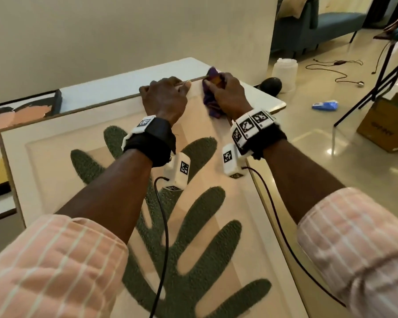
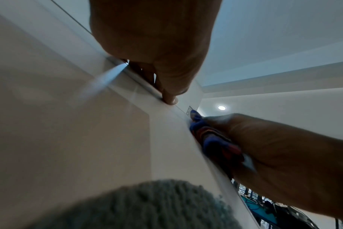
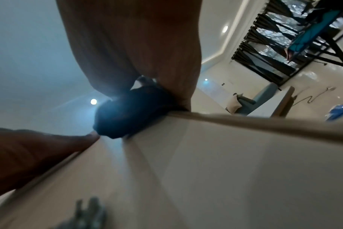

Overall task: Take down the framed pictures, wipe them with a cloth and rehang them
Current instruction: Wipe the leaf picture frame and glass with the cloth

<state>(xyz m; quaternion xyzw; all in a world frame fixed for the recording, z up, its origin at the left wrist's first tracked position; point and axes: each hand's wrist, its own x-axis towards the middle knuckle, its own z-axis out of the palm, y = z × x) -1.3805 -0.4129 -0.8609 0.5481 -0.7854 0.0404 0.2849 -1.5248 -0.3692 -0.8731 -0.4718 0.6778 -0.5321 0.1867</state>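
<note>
Right fingers [image 1: 213,84] bunched round purple cloth [image 1: 213,106], left fingers [image 1: 147,89] hooked over picture frame [image 1: 115,101]

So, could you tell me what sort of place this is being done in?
Most likely a home living room: a teal sofa stands on a glossy tiled floor, and the framed picture lies on a white table. A cardboard box sits nearby.

A white table [image 1: 129,82] stands against the wall. On the floor past its far right corner sit a dark round object [image 1: 270,84] and a white plastic jar [image 1: 284,73]. Farther right of the table lie a black cord [image 1: 331,70], a blue packet [image 1: 325,105] and a cardboard box [image 1: 386,123]. Beyond the jar stands a teal sofa [image 1: 313,24].
</note>
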